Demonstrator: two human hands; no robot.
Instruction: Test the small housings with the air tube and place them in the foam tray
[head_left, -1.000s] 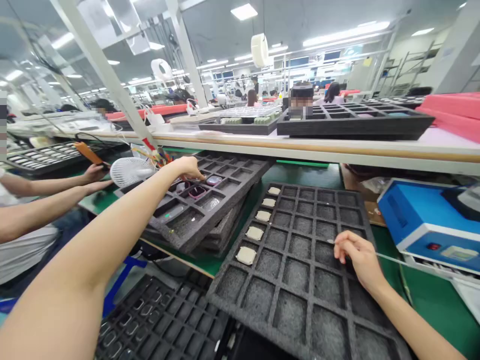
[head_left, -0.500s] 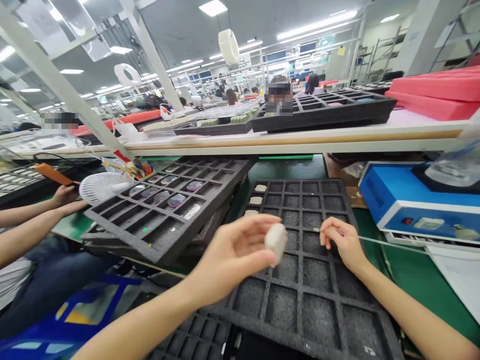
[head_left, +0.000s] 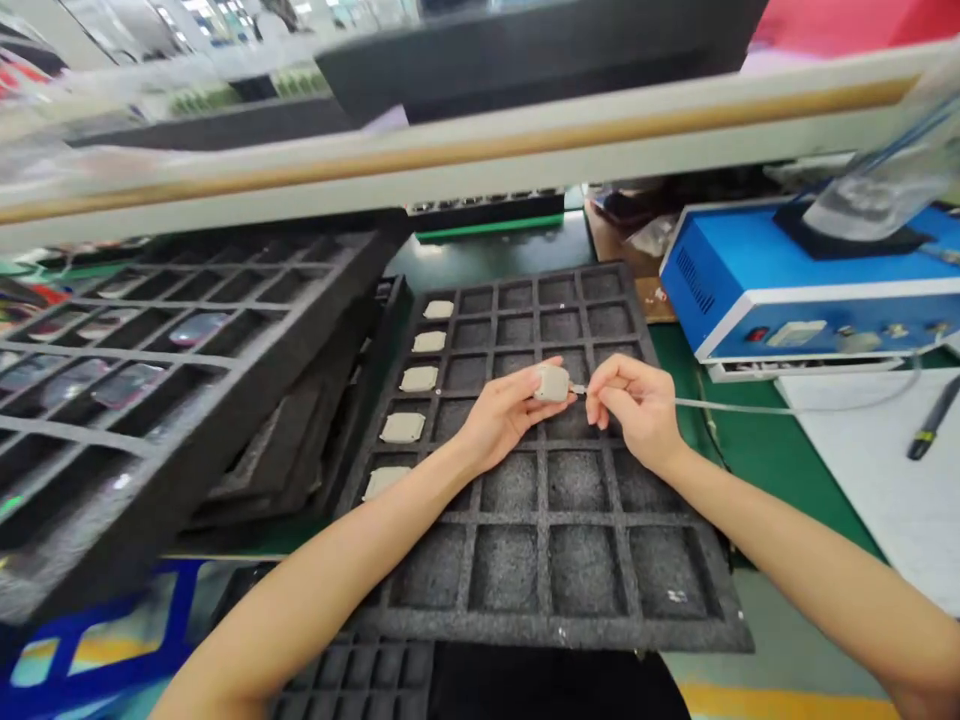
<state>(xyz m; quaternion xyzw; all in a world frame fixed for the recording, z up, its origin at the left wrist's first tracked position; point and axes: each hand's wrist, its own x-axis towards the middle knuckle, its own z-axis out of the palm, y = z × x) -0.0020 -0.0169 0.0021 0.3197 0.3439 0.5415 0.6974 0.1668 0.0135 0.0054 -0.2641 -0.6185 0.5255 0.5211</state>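
My left hand (head_left: 508,412) is closed on a small beige, rounded-square case (head_left: 553,384), held above the black foam tray (head_left: 555,632). Facing it, my right hand (head_left: 634,405) pinches the plug end of a thin white cable (head_left: 757,408). The plug's tip (head_left: 577,389) is right at the case's right side; whether it sits inside cannot be made out. Several similar beige pieces fill the tray's left column, among them a flat beige piece (head_left: 403,428). My left forearm partly covers the lowest one.
A blue box with a front panel (head_left: 825,335) stands at the right, the cable running to it. Below it lie white paper (head_left: 847,420) and a black pen (head_left: 934,420). Stacked foam trays (head_left: 247,370) with lens-like pieces rise at the left. A shelf edge (head_left: 450,165) crosses above.
My left hand has brought the beige case over to the cable's plug in my right hand. The view has tilted down and come closer to the tray.
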